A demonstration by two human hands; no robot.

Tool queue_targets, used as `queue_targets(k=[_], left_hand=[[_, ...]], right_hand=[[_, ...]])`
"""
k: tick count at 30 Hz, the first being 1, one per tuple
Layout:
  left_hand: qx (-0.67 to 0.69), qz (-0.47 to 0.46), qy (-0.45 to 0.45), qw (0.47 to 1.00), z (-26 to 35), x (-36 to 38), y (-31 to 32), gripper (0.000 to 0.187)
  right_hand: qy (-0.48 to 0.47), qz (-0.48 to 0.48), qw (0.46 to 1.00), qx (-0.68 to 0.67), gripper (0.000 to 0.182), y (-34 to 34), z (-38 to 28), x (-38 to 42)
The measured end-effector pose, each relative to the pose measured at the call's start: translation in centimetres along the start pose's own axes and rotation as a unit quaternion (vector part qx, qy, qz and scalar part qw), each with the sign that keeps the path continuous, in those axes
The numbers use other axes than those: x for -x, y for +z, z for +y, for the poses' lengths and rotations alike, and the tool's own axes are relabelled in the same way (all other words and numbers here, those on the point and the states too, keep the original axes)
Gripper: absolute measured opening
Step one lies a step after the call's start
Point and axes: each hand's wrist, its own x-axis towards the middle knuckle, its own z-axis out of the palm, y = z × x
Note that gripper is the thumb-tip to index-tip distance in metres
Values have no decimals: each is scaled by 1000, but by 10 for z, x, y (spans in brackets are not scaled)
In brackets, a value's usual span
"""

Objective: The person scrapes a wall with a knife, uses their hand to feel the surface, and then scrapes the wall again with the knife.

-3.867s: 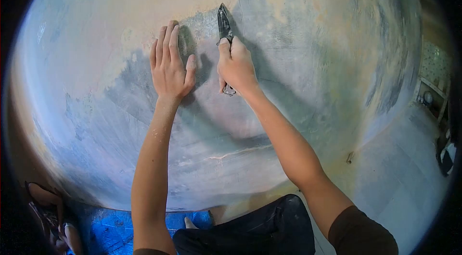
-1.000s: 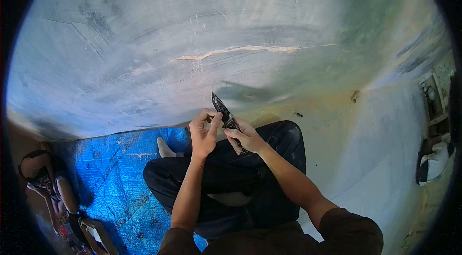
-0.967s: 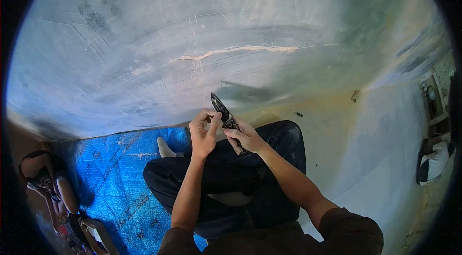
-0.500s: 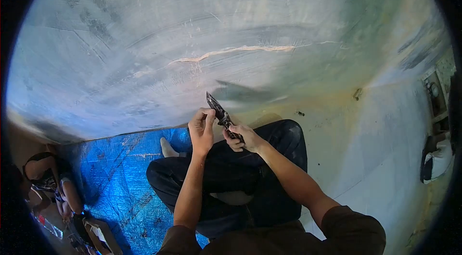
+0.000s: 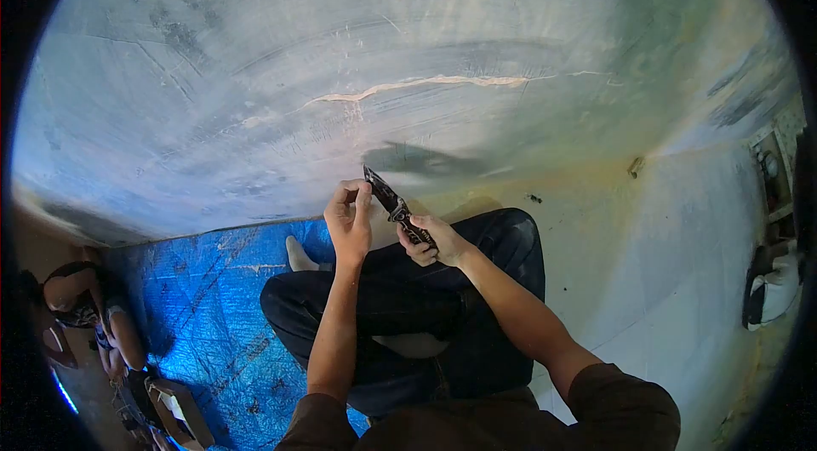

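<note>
I sit cross-legged in dark trousers before a grey-blue plastered wall (image 5: 383,42). My right hand (image 5: 430,242) grips the handle of a dark, dirty scraper knife (image 5: 388,202) whose blade points up and to the left. My left hand (image 5: 347,217) is raised beside it, its thumb and fingertips pinching the blade near its tip. Both hands hover above my knees, just in front of the wall's foot.
A pale filled crack (image 5: 425,85) runs across the wall. A blue tarpaulin (image 5: 204,306) covers the floor on the left, with another person's legs (image 5: 94,323) and a small box (image 5: 179,413) on it. Pale bare floor (image 5: 664,238) lies to the right, with a shelf (image 5: 779,187) at its edge.
Both hands have come down off the wall to my lap. Over the last second the left fingers have slid up the blade toward its tip, and the knife has risen slightly.
</note>
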Motion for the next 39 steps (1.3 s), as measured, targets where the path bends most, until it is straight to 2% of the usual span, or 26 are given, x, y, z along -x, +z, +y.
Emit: queue_targets(k=[9, 12, 15, 18, 21, 26, 29, 32, 35, 39], left_hand=[[-66, 14, 29, 997, -4, -1, -1, 16], [-45, 12, 20, 999, -4, -2, 0, 16], [-87, -20, 33, 995, 2, -3, 0, 17], [-43, -28, -27, 998, -5, -3, -3, 18], [35, -30, -38, 998, -2, -2, 0, 15], [67, -28, -46, 996, 4, 0, 4, 12], [85, -31, -50, 995, 2, 0, 3, 10], [82, -39, -53, 995, 0, -1, -1, 8], [113, -58, -67, 990, -6, -1, -7, 6], [146, -66, -67, 985, -5, -2, -9, 6]], right_hand=[[23, -9, 999, -24, 44, -1, -4, 1], [30, 1, 1000, -10, 45, -5, -3, 0], [31, 6, 999, 11, 45, -6, -4, 1], [33, 27, 999, 26, 43, -3, -6, 3], [19, 43, 998, 50, 43, -4, -6, 4], [-7, 80, 994, 78, 47, 7, -7, 6], [24, 93, 992, 86, 42, -1, -9, 8], [-21, 95, 978, 183, 41, 1, -13, 10], [-8, 93, 964, 249, 42, 2, -15, 13], [-84, 86, 939, 323, 47, 10, -21, 10]])
